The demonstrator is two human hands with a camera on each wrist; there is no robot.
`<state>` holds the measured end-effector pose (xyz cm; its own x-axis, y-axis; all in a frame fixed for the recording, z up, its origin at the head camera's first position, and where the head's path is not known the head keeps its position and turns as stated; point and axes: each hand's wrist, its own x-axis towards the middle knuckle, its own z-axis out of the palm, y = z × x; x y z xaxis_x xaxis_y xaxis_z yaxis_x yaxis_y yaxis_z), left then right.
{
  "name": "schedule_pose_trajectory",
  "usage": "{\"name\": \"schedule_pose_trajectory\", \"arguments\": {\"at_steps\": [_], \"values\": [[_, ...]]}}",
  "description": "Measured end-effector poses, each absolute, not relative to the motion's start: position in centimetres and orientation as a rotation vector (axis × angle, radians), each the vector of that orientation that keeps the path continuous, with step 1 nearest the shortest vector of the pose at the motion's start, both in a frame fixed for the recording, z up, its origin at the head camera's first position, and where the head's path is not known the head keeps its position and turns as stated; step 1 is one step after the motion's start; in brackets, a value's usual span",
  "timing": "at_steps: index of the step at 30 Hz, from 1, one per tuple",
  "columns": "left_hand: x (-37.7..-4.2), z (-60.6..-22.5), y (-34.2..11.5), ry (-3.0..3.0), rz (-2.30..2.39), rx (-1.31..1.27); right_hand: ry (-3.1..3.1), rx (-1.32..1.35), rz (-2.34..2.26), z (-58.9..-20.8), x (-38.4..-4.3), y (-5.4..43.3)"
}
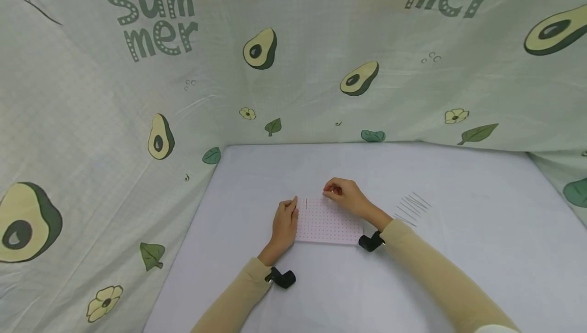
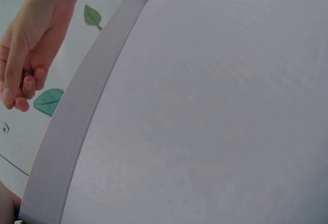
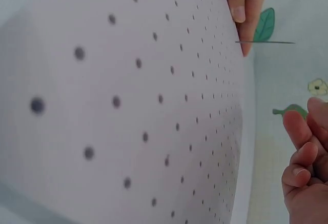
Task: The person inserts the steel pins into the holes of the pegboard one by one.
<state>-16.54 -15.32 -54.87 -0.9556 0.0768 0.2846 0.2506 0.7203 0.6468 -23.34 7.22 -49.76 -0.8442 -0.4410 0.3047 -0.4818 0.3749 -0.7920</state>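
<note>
A white board [image 1: 327,221] with a grid of small holes lies flat on the table. My left hand [image 1: 285,223] rests along its left edge, with straight fingers [image 3: 237,1] against the side near the far corner. One thin dark pin [image 3: 266,42] stands upright in the board close to those fingers. Over the far edge is my right hand [image 1: 347,195], thumb and forefinger brought together and the other fingers curled. In the left wrist view the same right hand [image 2: 33,44] hovers past the board's front side [image 2: 84,96]. I cannot tell whether a thin pin is between its fingertips.
Several thin dark pins [image 1: 412,208] lie loose on the white tabletop [image 1: 481,241] to the right of the board, beyond my right forearm. A pale curtain [image 1: 312,27] printed with avocados and leaves hangs behind the table and along its left side.
</note>
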Motion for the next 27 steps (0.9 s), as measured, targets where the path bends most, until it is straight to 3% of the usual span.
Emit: {"name": "schedule_pose_trajectory", "arguments": {"at_steps": [27], "values": [[-16.4,-54.5,-15.2,-2.687,-1.099,-0.233,-2.690,0.541,1.379,-49.3,-23.0,16.6]]}}
